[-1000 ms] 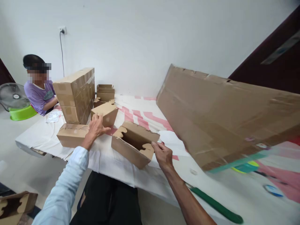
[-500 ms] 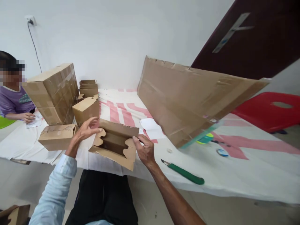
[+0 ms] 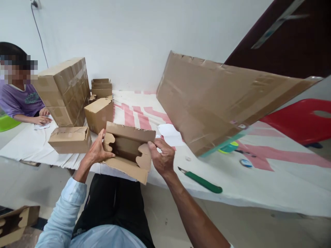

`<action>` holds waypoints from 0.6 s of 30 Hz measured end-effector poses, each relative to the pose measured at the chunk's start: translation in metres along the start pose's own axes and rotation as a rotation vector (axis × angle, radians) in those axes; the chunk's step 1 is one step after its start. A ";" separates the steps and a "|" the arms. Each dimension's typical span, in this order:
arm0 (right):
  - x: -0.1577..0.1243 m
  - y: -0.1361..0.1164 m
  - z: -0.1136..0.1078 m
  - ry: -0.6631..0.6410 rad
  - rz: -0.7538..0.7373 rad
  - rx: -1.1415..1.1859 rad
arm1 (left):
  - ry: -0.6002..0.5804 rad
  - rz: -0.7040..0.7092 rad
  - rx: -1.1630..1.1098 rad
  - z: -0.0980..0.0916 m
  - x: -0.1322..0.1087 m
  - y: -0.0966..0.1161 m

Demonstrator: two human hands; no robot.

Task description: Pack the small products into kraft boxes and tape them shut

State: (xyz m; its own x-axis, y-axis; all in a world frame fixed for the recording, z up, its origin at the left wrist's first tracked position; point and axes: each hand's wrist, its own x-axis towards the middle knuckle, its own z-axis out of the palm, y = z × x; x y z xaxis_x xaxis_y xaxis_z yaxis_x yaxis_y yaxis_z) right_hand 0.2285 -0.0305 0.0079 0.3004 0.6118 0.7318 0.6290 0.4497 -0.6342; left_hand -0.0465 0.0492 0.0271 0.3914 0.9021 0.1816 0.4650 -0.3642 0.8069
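Note:
An open brown cardboard box [image 3: 128,151] with wavy side flaps is lifted off the table edge, tilted toward me. My left hand [image 3: 97,153] grips its left side, thumb over the left flap. My right hand [image 3: 161,158] grips its right side at the other flap. The box is empty inside. A closed small box [image 3: 69,139] lies on the white cloth just left of my left hand.
A tall taped carton [image 3: 64,90], a folded box [image 3: 99,113] and stacked flat boxes [image 3: 101,86] stand at the back left. A large flat cardboard sheet [image 3: 219,100] leans on the right. A green-handled knife [image 3: 203,181], tape rolls [image 3: 227,147], a red stool [image 3: 300,119]. A person [image 3: 20,93] sits at left.
My left hand left the closed boxes and took the open box's left side. Both hands lifted the box off the table toward me and tilted it.

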 end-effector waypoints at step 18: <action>-0.011 0.016 0.002 -0.131 0.546 0.206 | 0.197 -0.280 -0.720 -0.013 -0.064 -0.001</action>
State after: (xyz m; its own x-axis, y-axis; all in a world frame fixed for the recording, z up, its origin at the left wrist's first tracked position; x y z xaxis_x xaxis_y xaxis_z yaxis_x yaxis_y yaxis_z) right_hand 0.2332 -0.0288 -0.0110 0.4417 0.8594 0.2574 0.2528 0.1560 -0.9549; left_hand -0.0817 -0.0051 0.0220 0.1573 0.9867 -0.0398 -0.1279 0.0603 0.9900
